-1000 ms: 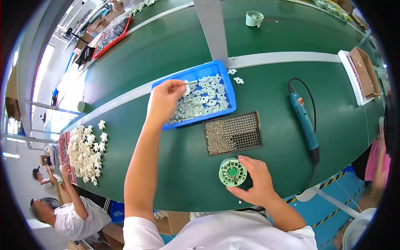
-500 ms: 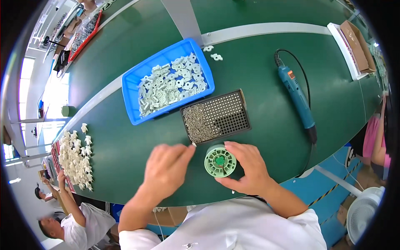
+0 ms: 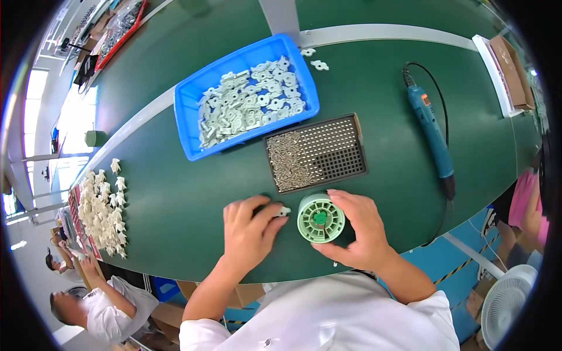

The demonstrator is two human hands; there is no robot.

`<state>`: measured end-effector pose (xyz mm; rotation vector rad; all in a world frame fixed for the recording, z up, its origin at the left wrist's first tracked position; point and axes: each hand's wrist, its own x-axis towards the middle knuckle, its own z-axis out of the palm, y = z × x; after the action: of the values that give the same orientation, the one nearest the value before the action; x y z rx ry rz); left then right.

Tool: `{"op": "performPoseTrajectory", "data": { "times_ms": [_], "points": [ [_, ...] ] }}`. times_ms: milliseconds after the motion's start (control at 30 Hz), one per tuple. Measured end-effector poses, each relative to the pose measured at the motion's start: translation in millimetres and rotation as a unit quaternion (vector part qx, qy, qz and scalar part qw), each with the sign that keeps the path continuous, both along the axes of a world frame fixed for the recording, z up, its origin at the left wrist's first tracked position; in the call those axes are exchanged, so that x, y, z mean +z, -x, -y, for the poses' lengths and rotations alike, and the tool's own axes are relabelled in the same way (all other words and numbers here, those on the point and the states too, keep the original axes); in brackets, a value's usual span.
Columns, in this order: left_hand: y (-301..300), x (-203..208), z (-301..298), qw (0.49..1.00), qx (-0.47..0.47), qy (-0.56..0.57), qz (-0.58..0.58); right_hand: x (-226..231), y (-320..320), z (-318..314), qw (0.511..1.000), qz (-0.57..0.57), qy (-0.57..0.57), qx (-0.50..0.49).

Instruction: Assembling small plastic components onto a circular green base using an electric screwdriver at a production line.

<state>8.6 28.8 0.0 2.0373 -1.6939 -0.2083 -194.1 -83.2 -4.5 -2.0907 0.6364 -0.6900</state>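
My right hand [image 3: 360, 228] grips a round, pale green plastic housing [image 3: 321, 219] by its right side, thumb at the near rim and fingers at the far rim. The housing's spoked open face, with a darker green centre, is turned toward me. Just left of it, my left hand [image 3: 253, 225] pinches a small pale plastic bracket [image 3: 283, 211] between thumb and fingers, apart from the housing. Beyond both hands lies a black perforated screw tray [image 3: 338, 158], with loose screws [image 3: 293, 164] heaped in its left part. A blue bin [image 3: 190, 126] behind it holds many similar pale brackets [image 3: 249, 105].
A teal electric screwdriver [image 3: 431, 131] with a cord lies at the right. Off-white plastic parts [image 3: 102, 210] are piled at the left edge. Two loose brackets [image 3: 319, 65] lie beside the bin. A cardboard box [image 3: 512, 70] stands far right; another person [image 3: 111, 304] sits at the left.
My left hand has turned, its fingers now pointing toward the housing and the pinched bracket showing more plainly. The right hand still holds the housing. The whole view has shifted slightly.
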Motion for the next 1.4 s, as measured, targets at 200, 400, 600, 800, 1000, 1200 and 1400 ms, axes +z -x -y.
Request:
{"op": "performPoseTrajectory", "data": {
  "times_ms": [200, 400, 600, 800, 1000, 1200, 1400],
  "points": [
    [21.3, 27.4, 6.3, 0.983, 0.042, 0.04, -0.172, -3.0, -0.8, -0.8, 1.0, 0.006, 0.003, 0.0],
    [45.6, 36.3, 25.8, 0.996, 0.01, -0.015, -0.092, -3.1, 0.8, -1.0, 1.0, 0.008, 0.012, -0.008],
    [47.0, 35.5, 27.1, 0.992, 0.009, -0.031, -0.119, -4.3, 1.0, -1.2, 1.0, 0.01, 0.007, -0.008],
    [60.4, 21.3, 29.5, 0.964, 0.092, -0.003, -0.25, -3.7, 0.8, -1.6, 1.0, 0.01, 0.009, -0.014],
    [63.2, 16.2, 25.0, 0.94, 0.12, -0.033, -0.318, -2.3, -0.2, -1.2, 1.0, 0.01, 0.005, -0.009],
    [63.6, 15.4, 24.3, 0.944, 0.114, -0.033, -0.309, -1.7, 0.1, -0.7, 1.0, 0.009, 0.009, -0.002],
    [69.9, 10.5, 24.3, 0.929, 0.132, -0.007, -0.347, -2.6, 1.1, -1.0, 1.0, 0.0, 0.019, 0.002]
  ]
}}
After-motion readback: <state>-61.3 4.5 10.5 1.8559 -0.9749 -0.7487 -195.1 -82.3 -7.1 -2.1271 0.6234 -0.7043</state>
